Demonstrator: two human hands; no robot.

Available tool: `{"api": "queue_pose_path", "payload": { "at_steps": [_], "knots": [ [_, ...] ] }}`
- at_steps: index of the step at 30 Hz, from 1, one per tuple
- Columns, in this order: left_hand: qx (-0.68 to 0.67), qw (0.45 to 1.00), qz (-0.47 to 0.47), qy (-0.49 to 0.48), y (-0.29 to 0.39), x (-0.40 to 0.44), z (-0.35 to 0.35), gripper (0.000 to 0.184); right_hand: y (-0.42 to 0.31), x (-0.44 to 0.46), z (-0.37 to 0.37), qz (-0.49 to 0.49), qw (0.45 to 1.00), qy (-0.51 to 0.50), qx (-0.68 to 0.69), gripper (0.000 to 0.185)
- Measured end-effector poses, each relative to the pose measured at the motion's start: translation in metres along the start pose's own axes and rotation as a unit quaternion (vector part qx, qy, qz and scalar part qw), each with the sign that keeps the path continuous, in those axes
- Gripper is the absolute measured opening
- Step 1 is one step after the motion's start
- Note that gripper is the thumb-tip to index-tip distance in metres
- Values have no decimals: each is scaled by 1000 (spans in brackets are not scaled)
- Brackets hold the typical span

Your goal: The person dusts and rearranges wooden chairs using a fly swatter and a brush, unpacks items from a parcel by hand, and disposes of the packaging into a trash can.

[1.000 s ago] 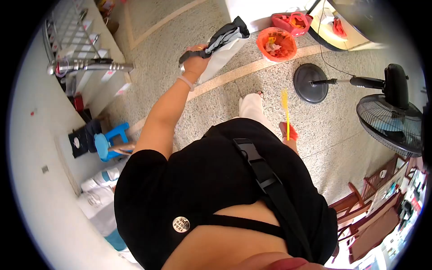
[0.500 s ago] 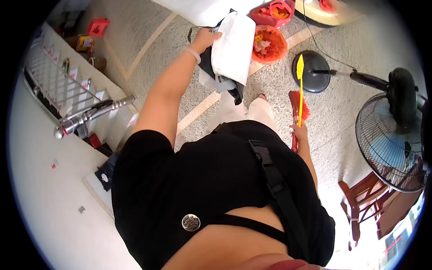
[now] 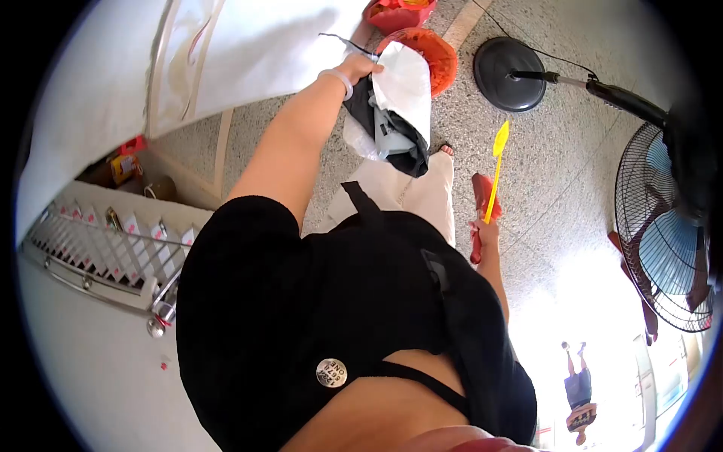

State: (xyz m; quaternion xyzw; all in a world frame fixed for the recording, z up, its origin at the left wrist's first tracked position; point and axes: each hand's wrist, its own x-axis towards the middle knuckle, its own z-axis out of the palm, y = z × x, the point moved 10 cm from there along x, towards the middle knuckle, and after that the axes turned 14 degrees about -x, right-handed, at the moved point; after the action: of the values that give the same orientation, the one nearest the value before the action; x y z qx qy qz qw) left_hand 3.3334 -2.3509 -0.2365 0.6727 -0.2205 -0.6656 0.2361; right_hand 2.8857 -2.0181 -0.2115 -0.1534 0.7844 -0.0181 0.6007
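Observation:
My left hand (image 3: pixel 358 69), at the upper middle, is closed on a bundle of white and black plastic bags (image 3: pixel 404 79). The bundle hangs in front of my legs, and a thin dark strap sticks out near my fingers. At the right, my right hand (image 3: pixel 487 233) is wrapped around two handles together. One belongs to a red brush (image 3: pixel 483 190) with red bristles. The other is a thin yellow stick with a flat, leaf-shaped head (image 3: pixel 501 138), which looks like a fly swatter; it points away from me.
A bin with an orange-red liner (image 3: pixel 443 64) stands just beyond the bundle, beside a red container (image 3: pixel 398 16). A standing fan (image 3: pixel 666 226) is on the right, its round base (image 3: pixel 510 74) and cord on the floor. A white surface (image 3: pixel 256 56) and stair railing (image 3: pixel 98 252) are left. A person (image 3: pixel 580 395) appears behind me.
My view has shifted, bringing the white surface into the upper left. The bundle now overlaps the bin and hangs nearer to it. Both hands keep their holds.

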Motion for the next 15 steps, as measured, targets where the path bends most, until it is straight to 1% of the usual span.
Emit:
{"api": "queue_pose_path", "payload": {
  "at_steps": [1,2,4,6,8,9,12,13,15],
  "knots": [
    [90,996,5,8,-12,25,-7,35,-5,-13,10,26,999,1,28,18],
    [109,994,-1,7,-22,43,-12,36,-2,-13,21,24,999,1,35,20],
    [140,990,-14,11,-27,43,-4,37,6,-4,34,18,999,-1,44,25],
    [144,989,-17,23,-29,51,0,39,3,-4,48,11,999,-17,48,28],
    [145,989,-23,32,-53,78,-3,41,2,-2,56,22,999,-25,42,30],
    [122,991,-30,34,-66,92,-3,43,0,0,58,22,999,-28,40,30],
    [154,986,-13,63,-90,130,3,35,-19,5,62,20,999,-17,37,29],
    [164,984,4,66,-92,141,5,35,-26,5,64,26,998,-17,47,29],
    [172,982,-18,77,-99,151,8,39,-29,9,67,26,998,-7,65,28]
  ]
}}
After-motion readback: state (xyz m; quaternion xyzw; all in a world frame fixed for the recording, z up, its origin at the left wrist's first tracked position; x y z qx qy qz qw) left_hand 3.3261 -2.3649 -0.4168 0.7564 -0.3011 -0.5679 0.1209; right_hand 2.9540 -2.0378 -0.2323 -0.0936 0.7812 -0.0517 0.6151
